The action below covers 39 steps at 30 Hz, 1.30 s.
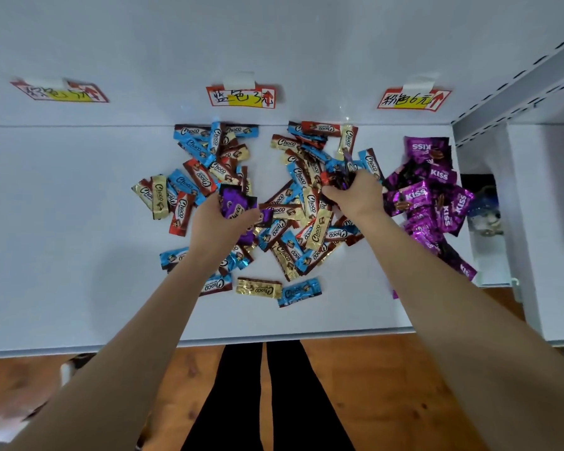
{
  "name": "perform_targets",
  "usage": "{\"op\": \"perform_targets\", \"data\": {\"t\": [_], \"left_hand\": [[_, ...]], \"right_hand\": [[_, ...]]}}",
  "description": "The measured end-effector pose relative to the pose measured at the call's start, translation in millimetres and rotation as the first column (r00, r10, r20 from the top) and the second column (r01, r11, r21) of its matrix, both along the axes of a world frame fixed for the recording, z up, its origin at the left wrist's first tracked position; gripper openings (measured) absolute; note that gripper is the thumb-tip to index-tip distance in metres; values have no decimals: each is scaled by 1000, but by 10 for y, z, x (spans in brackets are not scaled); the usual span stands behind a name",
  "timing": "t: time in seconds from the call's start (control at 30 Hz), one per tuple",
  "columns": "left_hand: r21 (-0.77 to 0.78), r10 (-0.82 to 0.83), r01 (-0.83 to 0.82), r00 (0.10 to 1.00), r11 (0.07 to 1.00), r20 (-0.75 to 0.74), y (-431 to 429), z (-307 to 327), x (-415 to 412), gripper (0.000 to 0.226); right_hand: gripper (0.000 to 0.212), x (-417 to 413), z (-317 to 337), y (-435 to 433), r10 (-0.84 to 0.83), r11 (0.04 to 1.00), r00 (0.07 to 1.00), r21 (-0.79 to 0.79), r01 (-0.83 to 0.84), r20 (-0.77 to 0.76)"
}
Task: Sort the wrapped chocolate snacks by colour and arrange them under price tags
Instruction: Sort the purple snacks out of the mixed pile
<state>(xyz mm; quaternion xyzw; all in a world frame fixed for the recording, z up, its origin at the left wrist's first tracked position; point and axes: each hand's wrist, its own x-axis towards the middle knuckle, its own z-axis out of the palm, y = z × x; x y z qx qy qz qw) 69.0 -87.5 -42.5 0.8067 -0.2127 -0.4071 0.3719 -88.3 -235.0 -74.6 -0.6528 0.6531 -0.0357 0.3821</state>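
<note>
Head view: glossy blue, gold, red snacks (311, 203)

The shelf (62, 222) is white. The left tag (61, 91), middle tag (241, 97) and right tag (412, 99) each have red edges, a yellow stripe, black writing and a red arrow. The mixed wrappers are blue (300, 291), gold (259, 288) or red (180, 213), all with brown parts. The KISS wrappers (437, 190) are shiny purple with white letters. The left hand (219, 219) holds a purple wrapper (233, 203). The right hand (355, 193) holds a dark purple bunch (341, 181). The floor (372, 385) is brown wood. The trousers (235, 402) are black.
</note>
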Motion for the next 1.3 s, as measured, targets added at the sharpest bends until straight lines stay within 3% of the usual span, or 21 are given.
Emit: {"op": "perform_targets", "data": {"t": [0.17,0.4,0.63,0.83,1.1,1.3], "left_hand": [[-16,11,-11,1000,1000,1,46,13,15,22],[-54,29,-29,1000,998,-4,103,16,8,25],[-84,54,-53,998,995,9,117,110,-10,23],[-170,81,-76,996,983,22,98,527,31,18],[-323,227,-205,973,924,30,407,1073,125,16],[-391,367,-323,929,862,41,824,1339,221,18]], "right_hand": [[34,61,18,75,69,994,994,-82,-76,-79],[37,38,90,88,46,999,998,24,-46,37],[14,-43,397,86,130,991,983,19,-134,132],[38,-42,783,110,322,945,944,-93,-314,74],[37,34,1357,198,429,883,896,-261,-389,117],[44,351,1619,421,537,825,811,-343,-448,231]]}}
